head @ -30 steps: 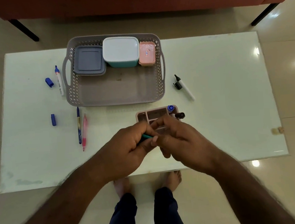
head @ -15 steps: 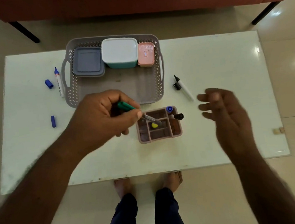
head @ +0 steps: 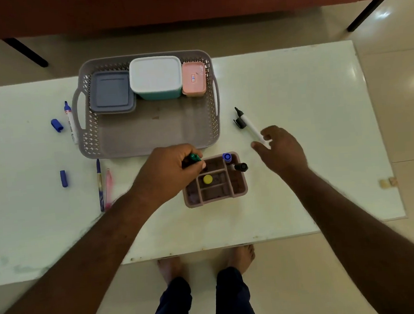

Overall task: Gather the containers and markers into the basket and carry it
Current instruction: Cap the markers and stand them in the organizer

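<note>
Left hand [head: 174, 169] grips a green marker [head: 194, 157] over the pink organizer [head: 215, 179]; right hand [head: 281, 148], fingers loosely spread, holds nothing

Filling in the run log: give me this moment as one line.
left hand: holds green marker over organizer | right hand: open, by black marker | basket: three containers

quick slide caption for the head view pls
Left hand lowers a green marker into the pink organizer while the right hand reaches the uncapped black marker.
</note>
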